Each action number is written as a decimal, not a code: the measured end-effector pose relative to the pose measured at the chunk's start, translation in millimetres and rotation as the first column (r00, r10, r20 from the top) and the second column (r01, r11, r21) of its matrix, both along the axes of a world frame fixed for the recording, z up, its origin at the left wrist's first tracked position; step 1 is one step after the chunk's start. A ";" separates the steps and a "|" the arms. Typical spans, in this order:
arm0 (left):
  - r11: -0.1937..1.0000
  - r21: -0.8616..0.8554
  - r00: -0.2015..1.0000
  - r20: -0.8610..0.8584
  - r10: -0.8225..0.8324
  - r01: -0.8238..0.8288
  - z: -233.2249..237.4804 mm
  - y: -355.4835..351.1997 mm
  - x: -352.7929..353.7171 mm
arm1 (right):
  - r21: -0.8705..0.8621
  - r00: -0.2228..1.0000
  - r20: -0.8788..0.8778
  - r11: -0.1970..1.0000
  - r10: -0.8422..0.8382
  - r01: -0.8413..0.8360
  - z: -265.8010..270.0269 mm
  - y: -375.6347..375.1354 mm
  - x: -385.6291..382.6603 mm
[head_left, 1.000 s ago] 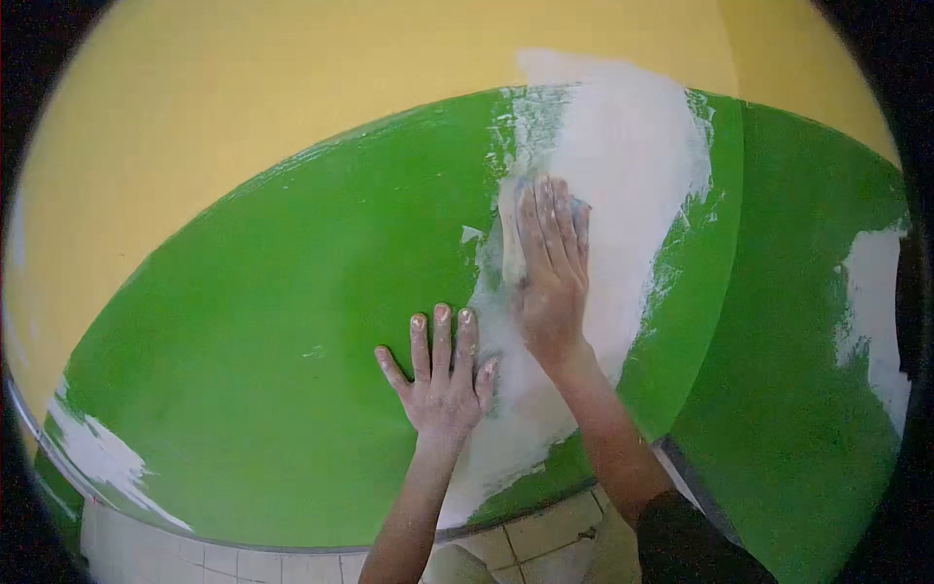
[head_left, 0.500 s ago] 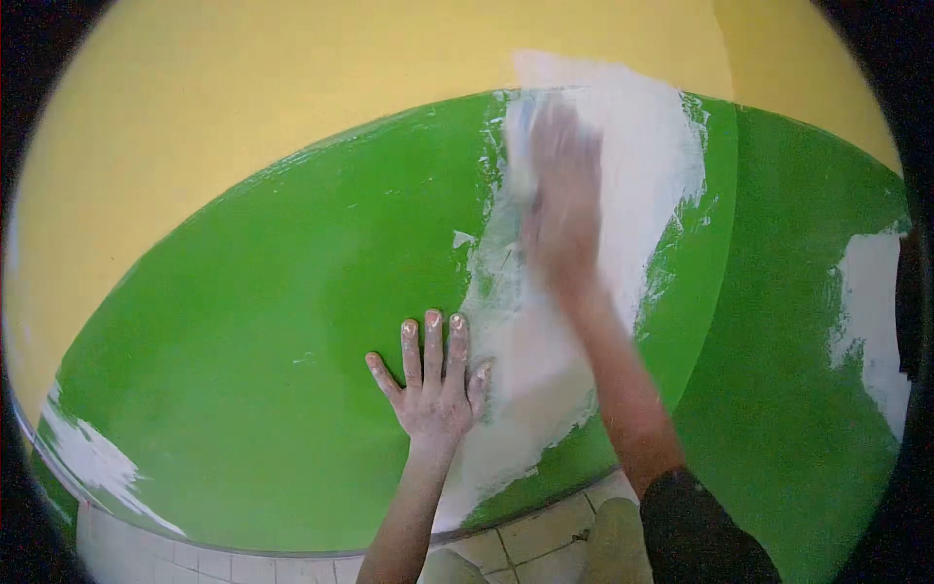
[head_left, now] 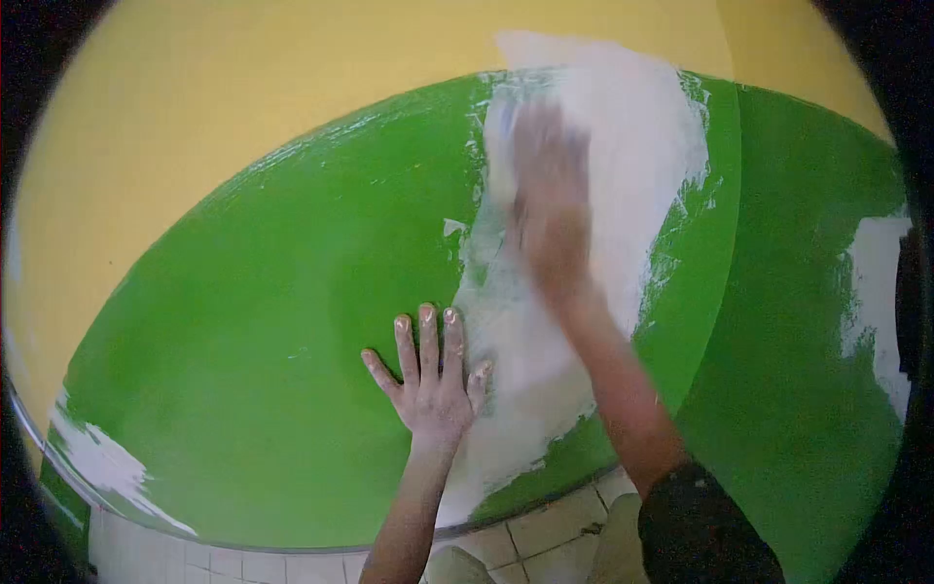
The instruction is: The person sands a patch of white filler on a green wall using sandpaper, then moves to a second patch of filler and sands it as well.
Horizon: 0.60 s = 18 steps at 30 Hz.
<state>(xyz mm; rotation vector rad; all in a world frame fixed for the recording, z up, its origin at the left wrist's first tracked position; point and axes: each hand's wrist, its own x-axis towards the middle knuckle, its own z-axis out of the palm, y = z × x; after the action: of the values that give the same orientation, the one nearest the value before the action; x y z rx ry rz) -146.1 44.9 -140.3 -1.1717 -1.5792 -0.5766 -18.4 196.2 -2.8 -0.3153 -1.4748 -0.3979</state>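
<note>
My left hand (head_left: 433,389) lies flat on the green part of the wall (head_left: 282,389), fingers spread. White dust coats its fingertips, and its thumb side reaches the edge of the white filler patch (head_left: 632,165). Higher up, over that patch, my right hand (head_left: 555,185) is smeared by motion. Its fingers point upward along the surface. A faint bluish-white edge shows beside the fingers, but I cannot make out whether it is something held. The patch runs from the yellow part (head_left: 321,68) down across the green, with rough, streaky borders.
Another white patch (head_left: 876,302) is at the far right, and white streaks (head_left: 107,467) mark the lower left. Below the wall's curved bottom edge is a tiled floor (head_left: 555,526). A vertical line, likely a corner, crosses the wall at right.
My right hand is slightly further left over the white patch, still blurred. My left hand stays flat in the same place. The view has shifted a little.
</note>
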 end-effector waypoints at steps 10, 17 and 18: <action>0.999 0.030 0.997 -0.073 -0.010 0.013 2.5 4.5 -0.9 | 0.045 0.998 0.025 0.998 -0.052 0.051 31.1 14.1 25.8; 0.999 0.033 1.000 -0.021 -0.007 0.008 -0.4 4.6 -1.0 | -0.050 0.957 0.274 0.995 0.100 -0.089 -88.5 -21.0 -2.1; 0.999 0.040 1.000 -0.024 -0.010 0.011 -0.4 3.7 -0.5 | -0.016 0.927 0.375 1.000 -0.005 0.012 -115.8 -16.9 3.9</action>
<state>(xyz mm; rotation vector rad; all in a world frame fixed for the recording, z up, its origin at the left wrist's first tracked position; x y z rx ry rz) -146.6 48.6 -140.7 -1.1535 -1.5354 -0.5960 -14.5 179.2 -118.6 -0.2690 -1.8532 -0.4707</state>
